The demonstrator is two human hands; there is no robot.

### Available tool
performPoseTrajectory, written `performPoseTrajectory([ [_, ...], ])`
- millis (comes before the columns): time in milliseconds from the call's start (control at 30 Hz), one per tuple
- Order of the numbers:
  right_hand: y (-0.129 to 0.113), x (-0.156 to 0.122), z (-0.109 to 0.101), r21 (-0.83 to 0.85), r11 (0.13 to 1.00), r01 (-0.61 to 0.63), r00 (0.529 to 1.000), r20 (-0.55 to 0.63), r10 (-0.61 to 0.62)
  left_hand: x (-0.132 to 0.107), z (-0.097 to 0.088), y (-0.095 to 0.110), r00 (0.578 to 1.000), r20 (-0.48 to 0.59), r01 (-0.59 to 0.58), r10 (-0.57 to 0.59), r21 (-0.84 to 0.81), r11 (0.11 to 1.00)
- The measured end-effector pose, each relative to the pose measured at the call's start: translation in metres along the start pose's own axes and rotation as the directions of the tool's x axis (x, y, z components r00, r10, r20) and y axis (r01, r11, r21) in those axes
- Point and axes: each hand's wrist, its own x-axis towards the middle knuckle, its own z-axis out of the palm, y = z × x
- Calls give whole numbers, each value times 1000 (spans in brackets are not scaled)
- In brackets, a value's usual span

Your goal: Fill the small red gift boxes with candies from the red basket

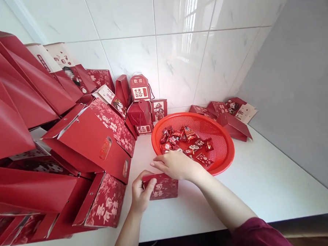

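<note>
My left hand (pixel 142 192) grips a small red paper gift box (pixel 166 187) by its left side, thumb on the printed front. The box stands on the white tabletop, with white characters on its face. Just above its top edge hovers my right hand (pixel 175 164), its fingers stretched out to the left and apart. Nothing shows in those fingers; the box's inside is hidden. Directly behind my right hand is a red plastic basket (pixel 227 156), with several wrapped candies (pixel 193 148) lying in it, partly covered by the hand.
Many red gift boxes (pixel 82 138) are piled along the left side. Decorated boxes (pixel 139 88) stand stacked by the tiled wall (pixel 128 62). More folded boxes (pixel 232 125) lie behind the basket at right. A grey panel (pixel 295 105) bounds the white tabletop (pixel 266 183).
</note>
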Motion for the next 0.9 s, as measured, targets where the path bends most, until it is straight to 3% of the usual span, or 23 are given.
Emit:
performPoseTrajectory([
  [133,-13,-22,-12,-176,954,-244,967,25,252,-10,1,5,990,125,71,-71,-3,997],
  [200,-17,-34,-21,-230,923,-307,950,-25,310,-14,1,3,995,92,29,-28,-7,1000],
  [267,-16,-42,-28,-229,933,-277,961,-88,263,-17,0,1,998,2,-56,56,16,998],
  [400,-6,-37,-29,-202,975,-91,980,-190,52,-12,-2,3,979,-120,-153,165,100,983],
  [533,0,-32,-24,-195,981,14,999,-38,-22,1,-3,26,946,-121,-261,300,262,929],
  [600,-1,-36,-25,-131,989,63,998,-20,-66,7,-3,40,932,-96,-298,350,346,890],
  [700,-2,-44,-27,-91,981,168,986,-4,-170,11,-2,56,921,-134,-286,365,402,870],
  [900,-2,-52,-22,-226,958,179,984,62,-169,8,6,64,924,-121,-290,362,396,871],
])
